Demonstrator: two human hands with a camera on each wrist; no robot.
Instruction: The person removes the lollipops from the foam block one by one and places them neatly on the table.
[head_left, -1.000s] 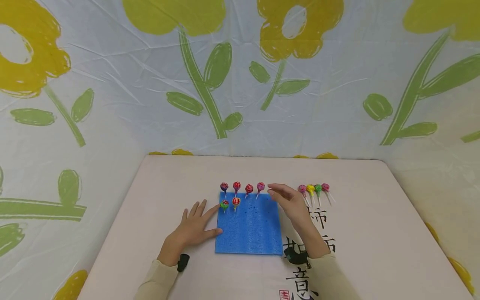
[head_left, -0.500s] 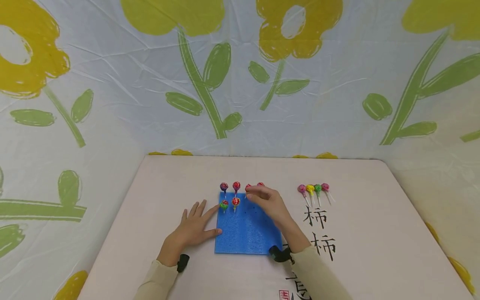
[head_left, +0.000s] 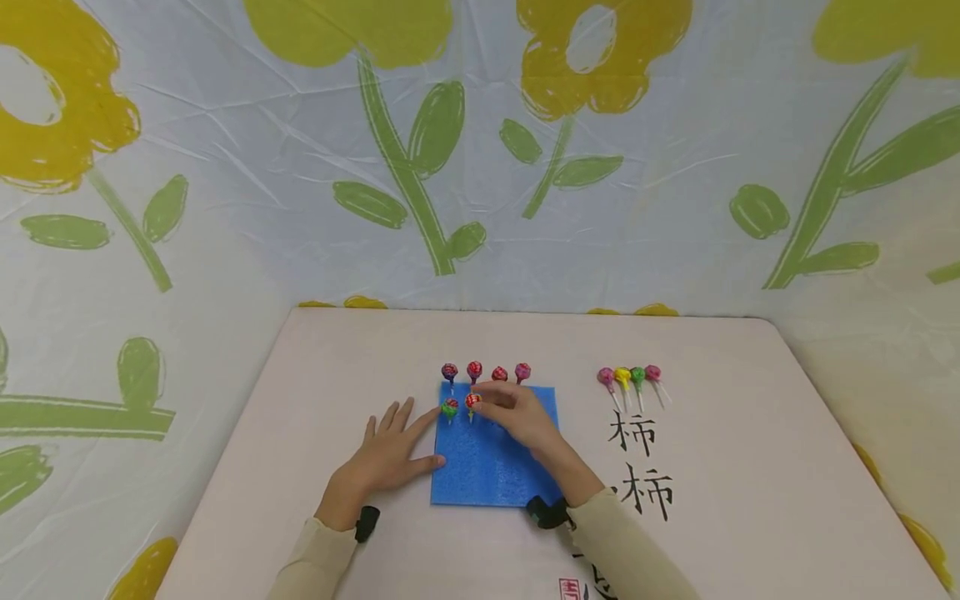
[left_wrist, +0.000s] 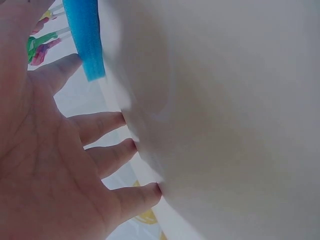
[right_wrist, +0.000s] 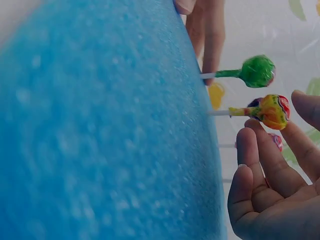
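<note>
A blue foam board (head_left: pixel 491 467) lies on the table with several wrapped lollipops standing in it by their sticks. Four are in the back row, such as the dark purple one (head_left: pixel 449 372). In front stand a green lollipop (head_left: pixel 449 408) and a yellow-and-red lollipop (right_wrist: pixel 275 111). Over the board, my right hand (head_left: pixel 517 417) has thumb and index finger on either side of the yellow-and-red head; the right wrist view shows a small gap at the thumb. My left hand (head_left: pixel 390 454) lies spread on the table, its index fingertip and thumb at the board's left edge.
Several more lollipops (head_left: pixel 622 377), pink, yellow and green, lie in a row right of the board. Black brush characters (head_left: pixel 648 492) mark the table on the right, with a red seal (head_left: pixel 569 590) near the front. A flower-printed cloth (head_left: pixel 480 167) rises behind and beside the table.
My right hand has come left from beside the board's back right corner, over the board, to the yellow-and-red lollipop. My left hand has stayed in place.
</note>
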